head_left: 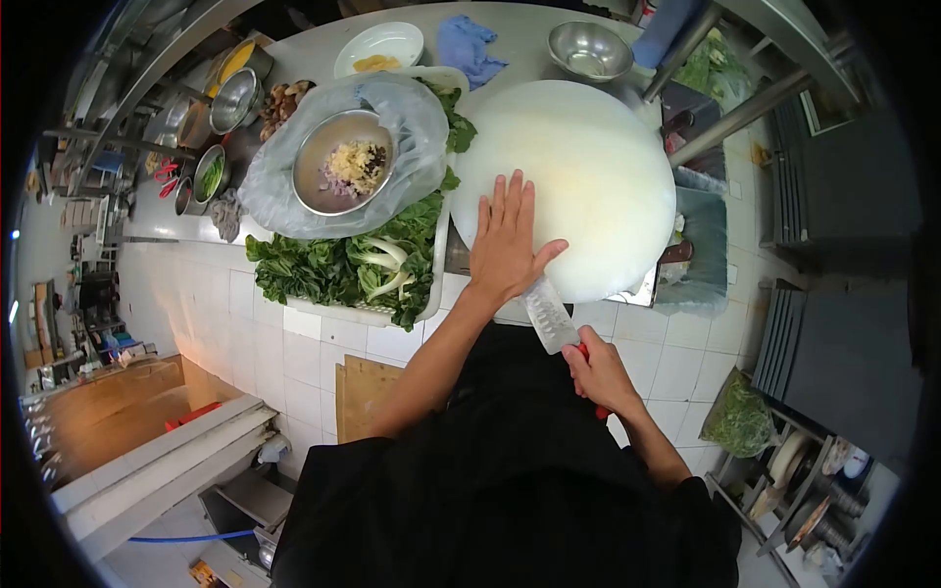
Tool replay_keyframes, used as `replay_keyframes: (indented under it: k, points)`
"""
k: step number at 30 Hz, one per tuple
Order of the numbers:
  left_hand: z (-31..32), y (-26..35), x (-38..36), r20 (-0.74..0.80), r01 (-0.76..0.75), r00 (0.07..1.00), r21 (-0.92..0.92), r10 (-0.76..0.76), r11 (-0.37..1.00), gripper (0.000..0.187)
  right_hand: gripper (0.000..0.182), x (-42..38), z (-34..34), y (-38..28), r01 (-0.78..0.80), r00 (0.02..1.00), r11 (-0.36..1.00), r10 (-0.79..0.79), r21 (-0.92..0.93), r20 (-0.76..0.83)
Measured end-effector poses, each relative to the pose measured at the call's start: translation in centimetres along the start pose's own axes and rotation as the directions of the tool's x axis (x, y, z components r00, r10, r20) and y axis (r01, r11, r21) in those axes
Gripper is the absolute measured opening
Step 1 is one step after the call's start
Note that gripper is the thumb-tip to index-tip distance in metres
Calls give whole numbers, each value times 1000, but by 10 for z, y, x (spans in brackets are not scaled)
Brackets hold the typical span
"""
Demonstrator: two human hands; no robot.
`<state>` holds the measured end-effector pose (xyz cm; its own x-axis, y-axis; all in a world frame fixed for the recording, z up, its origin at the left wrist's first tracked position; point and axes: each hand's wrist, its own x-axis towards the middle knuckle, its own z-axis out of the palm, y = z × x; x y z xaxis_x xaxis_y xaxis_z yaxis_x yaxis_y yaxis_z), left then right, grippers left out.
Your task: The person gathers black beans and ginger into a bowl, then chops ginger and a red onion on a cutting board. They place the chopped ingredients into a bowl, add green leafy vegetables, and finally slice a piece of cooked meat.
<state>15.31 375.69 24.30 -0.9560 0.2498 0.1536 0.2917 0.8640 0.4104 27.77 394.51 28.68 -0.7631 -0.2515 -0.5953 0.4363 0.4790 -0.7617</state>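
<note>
My left hand (505, 240) lies flat with fingers stretched out over the left edge of a large round white chopping board (588, 176). In my right hand (600, 374) is the red handle of a knife (550, 316), with the fingers wrapped round it. Its broad blade points up and left, and the tip reaches close under my left palm at the board's near edge. Small wet-looking specks dot the blade. To the left, a metal bowl (307, 181) of chopped pale and dark bits sits on a plastic bag (265, 191) above leafy greens (338, 265).
The greens fill a white crate (438, 279). Behind the board stand a metal bowl (588, 54), a blue cloth (469, 49) and a white plate (358, 47). A metal post (740, 122) and a lined bin (698, 240) are at the right.
</note>
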Motion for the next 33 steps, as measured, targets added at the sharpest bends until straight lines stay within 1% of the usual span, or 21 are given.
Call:
replay_keyframes:
  k: [4, 6, 7, 9, 11, 14, 16, 17, 19, 20, 21, 23, 24, 26, 27, 28, 29, 30, 31, 32, 33]
  points:
    - [-20, 7, 4, -10, -33, 999, -17, 33, 999, 88, 20, -4, -1, -12, 63, 998, 997, -63, 35, 18]
    - [-42, 11, 12, -70, -84, 994, -49, 81, 995, 89, 23, -8, -10, -28, 56, 998, 996, -58, 69, 31]
    - [-55, 12, 18, -80, -80, 994, -43, 76, 996, 89, 23, -9, -15, -37, 66, 997, 996, -68, 63, 36]
    - [-84, 9, 35, -201, -163, 967, -16, 156, 986, 87, 21, -9, -26, -59, 153, 987, 984, -156, 87, 30]
    - [-127, 4, 53, -273, -185, 946, -11, 175, 983, 87, 23, -1, -37, -94, 260, 965, 965, -261, 25, 32]
    - [-181, -15, 73, -353, -160, 918, 84, 180, 983, 81, 25, 32, -44, -152, 465, 885, 879, -458, -108, 79]
    - [-205, -24, 75, -380, 37, 918, 368, 114, 929, 75, 27, 53, -40, -193, 458, 883, 885, -442, -86, 158]
    - [-209, -30, 76, -390, 43, 913, 378, 117, 925, 75, 27, 60, -37, -208, 473, 875, 877, -456, -87, 162]
    - [-208, -49, 79, -442, 116, 888, 478, 124, 871, 68, 28, 70, -32, -232, 495, 852, 861, -456, -113, 258]
    - [-205, -67, 82, -485, 115, 866, 431, 123, 895, 60, 26, 69, -33, -239, 507, 846, 849, -458, -147, 272]
    - [-207, -79, 81, -492, 123, 862, 438, 123, 891, 60, 26, 66, -36, -244, 517, 840, 843, -466, -146, 279]
    - [-211, -104, 78, -535, 185, 844, 331, 23, 925, 53, 20, 62, -54, -246, 482, 863, 807, -373, -341, 340]
    - [-209, -117, 76, -542, 190, 840, 334, 23, 923, 53, 24, 62, -65, -239, 516, 848, 773, -400, -369, 348]
    - [-203, -141, 73, -543, 62, 837, 202, 60, 977, 39, 24, 56, -91, -231, 514, 854, 724, -381, -460, 354]
    - [-200, -154, 73, -545, 65, 836, 207, 60, 976, 39, 23, 52, -105, -226, 503, 862, 711, -368, -491, 349]
    - [-196, -168, 75, -523, 3, 845, 204, 107, 979, 34, 22, 48, -120, -221, 491, 869, 698, -355, -522, 343]
    - [-196, -174, 78, -502, -62, 851, 200, 156, 978, 31, 20, 41, -136, -217, 433, 900, 712, -310, -552, 306]
    - [-209, -158, 73, -489, 79, 872, 146, 2, 986, 25, 19, 34, -149, -211, 371, 928, 725, -262, -581, 266]
    - [-223, -152, 77, -491, 77, 871, 147, 5, 986, 25, 19, 28, -161, -202, 371, 928, 724, -264, -582, 263]
    - [-237, -151, 79, -508, 15, 854, -191, -112, 982, 24, 16, 22, -171, -191, 397, 913, 671, -360, -625, 193]
    - [-248, -152, 80, -482, -57, 847, -505, -226, 861, 22, 13, 14, -177, -181, 412, 883, 619, -453, -669, 124]
